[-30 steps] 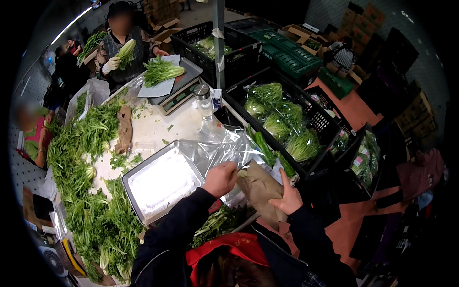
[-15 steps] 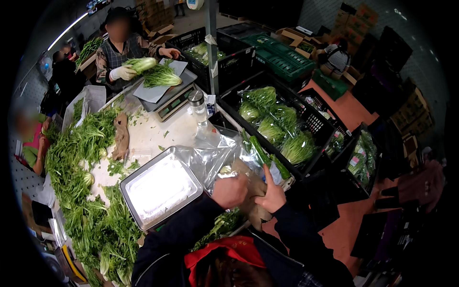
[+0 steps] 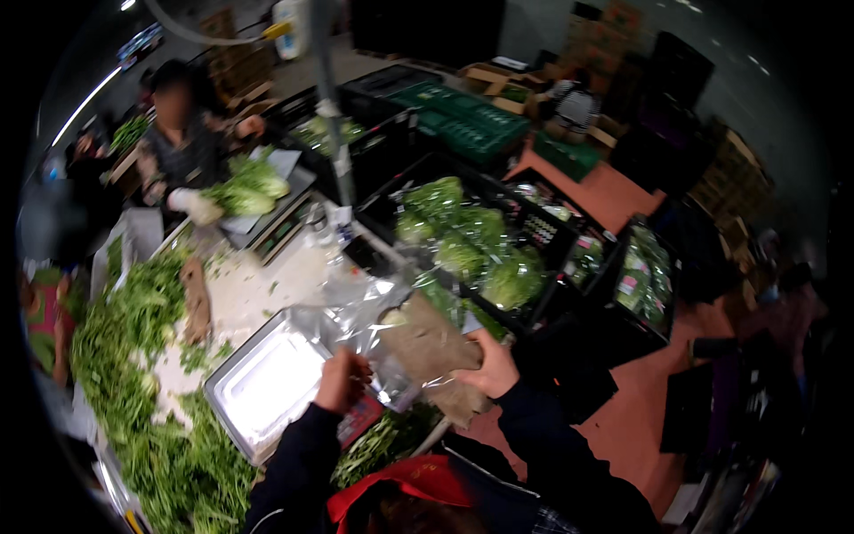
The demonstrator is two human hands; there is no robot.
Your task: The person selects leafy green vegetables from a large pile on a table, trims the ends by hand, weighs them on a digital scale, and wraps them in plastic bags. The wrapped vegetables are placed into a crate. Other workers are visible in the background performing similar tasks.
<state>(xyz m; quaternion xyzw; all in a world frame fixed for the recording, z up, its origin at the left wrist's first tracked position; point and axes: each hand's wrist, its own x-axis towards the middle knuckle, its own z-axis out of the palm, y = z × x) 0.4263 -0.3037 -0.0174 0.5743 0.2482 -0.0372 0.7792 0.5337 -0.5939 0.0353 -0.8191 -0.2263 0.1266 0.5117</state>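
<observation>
right hand (image 3: pixel 492 365) holds a broad, matte brown piece (image 3: pixel 427 343).

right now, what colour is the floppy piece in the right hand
The floppy piece in the right hand is brown, best seen in the head view.

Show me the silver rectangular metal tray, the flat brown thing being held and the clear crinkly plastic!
Silver metal tray (image 3: pixel 236 360): head view, upper-left rim.
Flat brown thing (image 3: pixel 430 344): head view, broad middle.
Clear crinkly plastic (image 3: pixel 356 313): head view, shiny folds.
</observation>
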